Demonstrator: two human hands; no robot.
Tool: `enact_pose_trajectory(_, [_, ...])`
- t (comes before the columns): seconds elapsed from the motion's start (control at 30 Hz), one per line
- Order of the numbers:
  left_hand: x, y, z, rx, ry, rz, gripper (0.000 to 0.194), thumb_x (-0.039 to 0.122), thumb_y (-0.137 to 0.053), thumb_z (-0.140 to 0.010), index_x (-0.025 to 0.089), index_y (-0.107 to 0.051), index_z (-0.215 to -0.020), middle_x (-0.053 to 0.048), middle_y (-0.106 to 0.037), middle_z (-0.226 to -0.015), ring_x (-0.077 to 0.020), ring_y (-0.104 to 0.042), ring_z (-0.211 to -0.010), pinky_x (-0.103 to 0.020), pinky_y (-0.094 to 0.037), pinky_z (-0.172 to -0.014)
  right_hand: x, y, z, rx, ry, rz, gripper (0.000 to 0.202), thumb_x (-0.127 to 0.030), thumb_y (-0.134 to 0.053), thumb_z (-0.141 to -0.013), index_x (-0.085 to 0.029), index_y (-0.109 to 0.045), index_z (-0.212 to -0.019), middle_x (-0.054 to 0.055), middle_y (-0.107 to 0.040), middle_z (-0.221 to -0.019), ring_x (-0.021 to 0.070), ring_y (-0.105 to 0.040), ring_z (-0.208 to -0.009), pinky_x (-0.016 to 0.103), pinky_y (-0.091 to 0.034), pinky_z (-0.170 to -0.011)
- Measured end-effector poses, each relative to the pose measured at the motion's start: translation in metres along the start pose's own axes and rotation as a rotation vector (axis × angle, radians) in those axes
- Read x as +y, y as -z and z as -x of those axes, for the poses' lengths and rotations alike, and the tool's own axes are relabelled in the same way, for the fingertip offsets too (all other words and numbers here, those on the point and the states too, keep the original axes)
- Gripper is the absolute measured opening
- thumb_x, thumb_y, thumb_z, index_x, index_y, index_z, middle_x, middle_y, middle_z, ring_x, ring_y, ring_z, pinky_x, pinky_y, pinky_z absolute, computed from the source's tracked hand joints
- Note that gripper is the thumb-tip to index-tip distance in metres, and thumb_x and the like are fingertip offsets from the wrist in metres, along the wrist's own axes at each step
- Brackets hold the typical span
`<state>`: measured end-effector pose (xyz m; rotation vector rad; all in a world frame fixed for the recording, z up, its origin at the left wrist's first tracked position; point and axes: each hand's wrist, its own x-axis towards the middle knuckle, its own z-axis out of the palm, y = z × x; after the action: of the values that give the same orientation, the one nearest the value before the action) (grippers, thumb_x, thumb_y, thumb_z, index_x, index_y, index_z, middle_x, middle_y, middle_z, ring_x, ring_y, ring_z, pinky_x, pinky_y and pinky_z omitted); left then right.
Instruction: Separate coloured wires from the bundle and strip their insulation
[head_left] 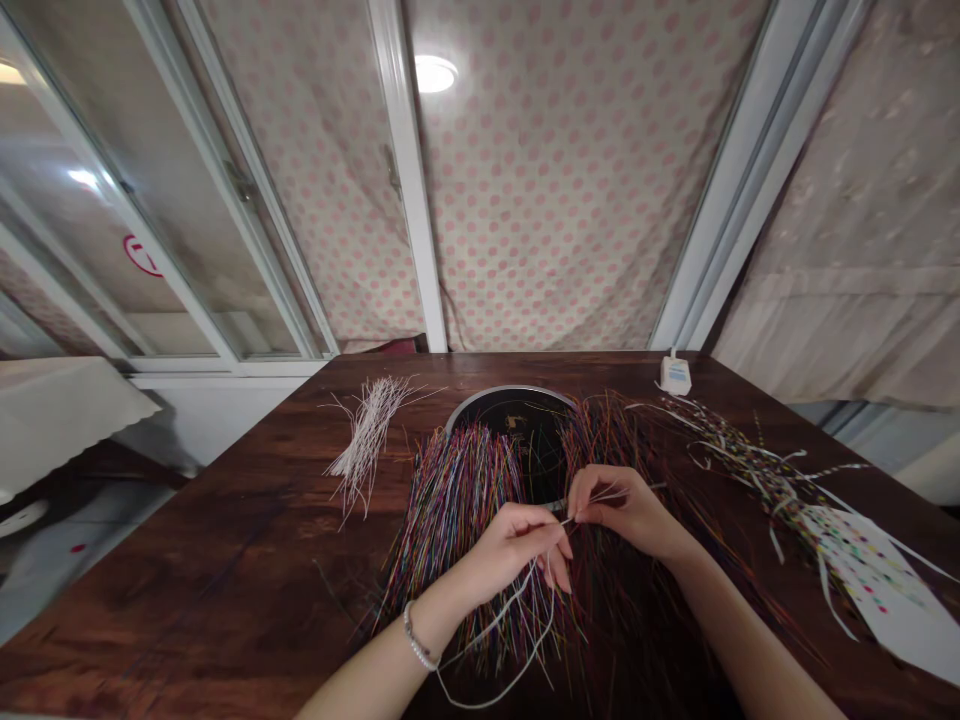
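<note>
Nearest to me, a thin white strand hangs in one loose loop below my left wrist, smooth and cord-like, and runs up into my hands. A beaded bracelet sits on that wrist. My left hand has its grip pinched closed, thumb against fingertips, on the strand. Just beside it my right hand pinches the same strand where it meets what looks like a short grey tube between the two hands; I cannot tell that piece's make. A few fine white ends stick out past the right fingers.

Under both hands the dark, glossy wooden counter carries two fanned heaps of multicoloured strands, hair-thin and straight, far too many to count. Between the heaps sits one round black disc with a pale metal rim.

Further left lies one small bundle of white strands, stiff and slightly splayed. To the right spreads one tangle of pale ribbon strips with coloured dots, and beside it one flat white sheet printed with the same dots.

At the far edge stands one small white box-shaped thing. Behind the counter hangs cloth with pink dots, framed by pale window bars.
</note>
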<state>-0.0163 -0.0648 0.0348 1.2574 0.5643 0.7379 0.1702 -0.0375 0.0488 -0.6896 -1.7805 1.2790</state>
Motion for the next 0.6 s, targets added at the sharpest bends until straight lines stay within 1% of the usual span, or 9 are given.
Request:
enact_pose_trajectory(0.23, [0.0036, -0.0013, 0.0024, -0.072, 0.087, -0.109, 0.029, 0.035, -0.047, -0.08, 0.01, -0.059, -0.07, -0.002, -0.058, -0.048, -0.0089, -0.05, -0.041, -0.02, -0.036, -0.046, 0.002, 0.0054, 0.0008, -0.074, -0.093, -0.107, 0.014, -0.015, -0.068, -0.066, -0.015, -0.055, -0.064, 0.0, -0.06, -0.062, 0.0118, -0.055, -0.058, 0.025, -0.042, -0.057])
enact_pose_trajectory(0.4, [0.0066, -0.0036, 0.0021, -0.075, 0.069, -0.09, 0.029, 0.034, -0.046, -0.081, 0.01, -0.059, -0.071, -0.003, -0.06, -0.05, -0.0099, -0.053, -0.045, -0.021, -0.037, -0.051, 0.0071, 0.0104, 0.0006, -0.04, -0.096, -0.172, 0.018, -0.012, -0.07, -0.064, -0.016, -0.054, -0.069, 0.0, -0.063, -0.064, 0.0123, -0.058, -0.06, 0.026, -0.044, -0.059])
enact_pose_trajectory(0.5, [0.0062, -0.0046, 0.0018, -0.07, 0.058, -0.08, 0.028, 0.034, -0.047, -0.081, 0.01, -0.06, -0.074, -0.005, -0.062, -0.055, -0.0115, -0.056, -0.051, -0.022, -0.038, -0.054, 0.0096, 0.0092, 0.0007, -0.032, -0.118, -0.137, 0.018, -0.013, -0.07, -0.064, -0.016, -0.054, -0.071, 0.0, -0.063, -0.066, 0.012, -0.058, -0.061, 0.025, -0.044, -0.06])
enact_pose_trajectory(0.6, [0.0048, -0.0041, 0.0011, -0.064, 0.046, -0.085, 0.028, 0.033, -0.046, -0.081, 0.01, -0.06, -0.077, -0.007, -0.064, -0.058, -0.0118, -0.056, -0.054, -0.022, -0.037, -0.056, 0.0084, 0.0065, 0.001, -0.05, -0.135, -0.055, 0.015, -0.015, -0.07, -0.065, -0.015, -0.057, -0.073, 0.001, -0.063, -0.068, 0.012, -0.058, -0.063, 0.025, -0.045, -0.061])
